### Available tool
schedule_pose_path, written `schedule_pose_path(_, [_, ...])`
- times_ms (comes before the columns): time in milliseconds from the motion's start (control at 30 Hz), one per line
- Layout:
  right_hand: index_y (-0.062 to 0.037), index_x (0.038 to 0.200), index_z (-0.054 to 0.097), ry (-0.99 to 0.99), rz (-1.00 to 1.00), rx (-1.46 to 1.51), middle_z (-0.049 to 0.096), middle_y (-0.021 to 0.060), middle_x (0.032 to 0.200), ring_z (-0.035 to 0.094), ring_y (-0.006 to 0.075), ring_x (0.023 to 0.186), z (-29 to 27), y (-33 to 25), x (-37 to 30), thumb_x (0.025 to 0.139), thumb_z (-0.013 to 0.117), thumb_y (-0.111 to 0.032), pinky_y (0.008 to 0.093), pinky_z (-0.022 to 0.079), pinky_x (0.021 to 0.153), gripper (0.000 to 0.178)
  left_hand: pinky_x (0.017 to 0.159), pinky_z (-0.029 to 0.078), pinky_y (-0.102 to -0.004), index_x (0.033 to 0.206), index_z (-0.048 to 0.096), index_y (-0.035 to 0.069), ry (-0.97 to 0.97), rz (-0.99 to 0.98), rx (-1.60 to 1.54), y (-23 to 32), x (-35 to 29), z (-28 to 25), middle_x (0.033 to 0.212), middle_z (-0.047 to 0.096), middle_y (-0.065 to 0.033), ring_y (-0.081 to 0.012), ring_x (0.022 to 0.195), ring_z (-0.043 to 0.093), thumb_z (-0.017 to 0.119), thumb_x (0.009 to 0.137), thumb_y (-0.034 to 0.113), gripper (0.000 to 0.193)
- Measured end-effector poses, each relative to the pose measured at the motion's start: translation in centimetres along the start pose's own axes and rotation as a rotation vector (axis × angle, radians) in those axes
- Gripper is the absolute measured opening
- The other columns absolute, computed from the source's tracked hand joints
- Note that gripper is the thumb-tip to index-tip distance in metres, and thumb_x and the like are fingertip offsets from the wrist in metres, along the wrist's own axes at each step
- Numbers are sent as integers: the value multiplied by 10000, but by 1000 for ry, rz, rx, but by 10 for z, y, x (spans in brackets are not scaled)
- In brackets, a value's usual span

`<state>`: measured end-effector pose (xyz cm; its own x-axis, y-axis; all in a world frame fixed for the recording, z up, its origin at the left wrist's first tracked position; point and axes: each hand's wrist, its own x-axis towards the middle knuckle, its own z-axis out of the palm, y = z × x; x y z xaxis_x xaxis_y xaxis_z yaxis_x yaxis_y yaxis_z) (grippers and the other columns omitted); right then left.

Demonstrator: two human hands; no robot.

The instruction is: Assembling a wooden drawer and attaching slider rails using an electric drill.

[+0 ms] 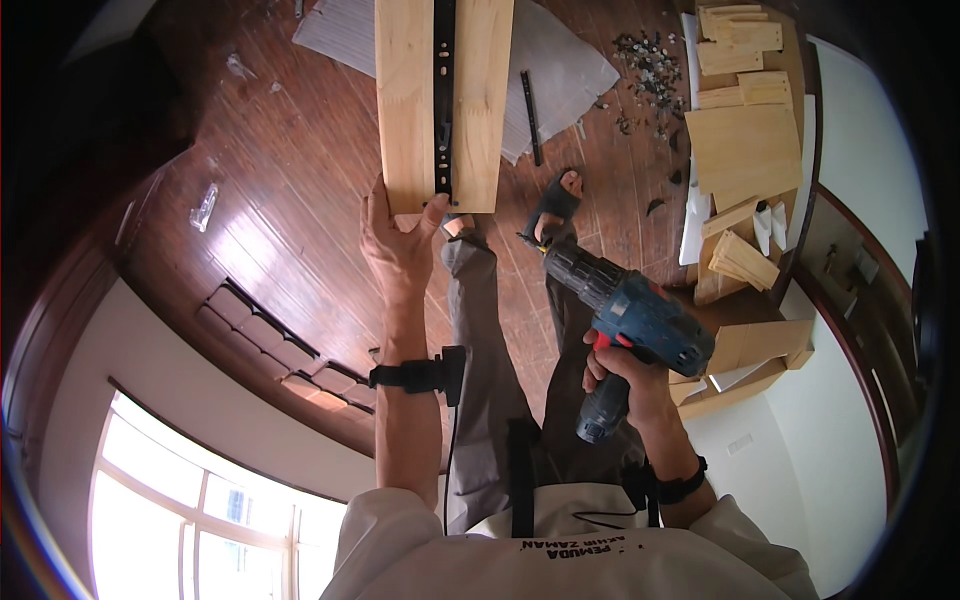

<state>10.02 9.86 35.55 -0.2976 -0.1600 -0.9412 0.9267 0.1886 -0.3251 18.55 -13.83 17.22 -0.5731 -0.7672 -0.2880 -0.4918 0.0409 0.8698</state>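
A brown wood-plank floor [310, 180] stretches out, with a pale sheet [575, 75] lying on it. Near the sheet's right edge is a scattered pile of small parts [655, 75]. Crumpled clear plastic [203, 208] lies farther left. A cardboard box [750, 345] sits at right; a bright window [150, 510] shows lower left.

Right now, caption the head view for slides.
Left hand holds a wooden board with black rail; right hand grips a drill.

Off-white short-sleeved T-shirt [450, 572], dark lettering [584, 550]; grey-brown trousers [482, 330]; dark open-toed sandals [562, 200]. Left forearm [405, 440]: black strap [405, 376], boxy black module [454, 375], thin black cable [449, 470]. Right forearm [668, 445]: black wristband [683, 487].
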Motion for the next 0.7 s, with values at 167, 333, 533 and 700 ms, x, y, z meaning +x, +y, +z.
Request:
schedule_pose_path(167, [18,1075,587,-6,-4,-10,618,88,856,595,146,586,2,0,1,783,626,-31,310,528,563,299,753,484,-318,1218,598,-39,-2,-21,-34,3,1,-1,946,610,-121,-218,861,603,844,758,293,618])
schedule_pose_path(333, [25,1074,585,-28,2,-16,605,79,818,590,150,579,0,0,3,789,623,-33,308,521,564,293,776,491,-313,1215,604,-44,-7,-47,-78,8,1,0,961,615,-115,-208,881,608,848,755,275,610])
schedule_pose_path(533, [26,1073,582,-20,15,-38,603,82,809,585,150,571,5,-2,2,795,622,-36,308,524,560,288,790,495,-307,1233,587,-56,-21,-13,-96,3,1,-5,968,613,-95,-185,906,606,833,774,270,615])
schedule_pose_path(700, [19,1092,549,-32,-79,-80,584,107,851,565,148,598,11,-4,-4,780,643,-61,348,530,550,335,656,465,-279,1209,551,-61,-7,-371,-539,-13,-33,-52,800,475,-10,-118,674,470,550,968,272,412])
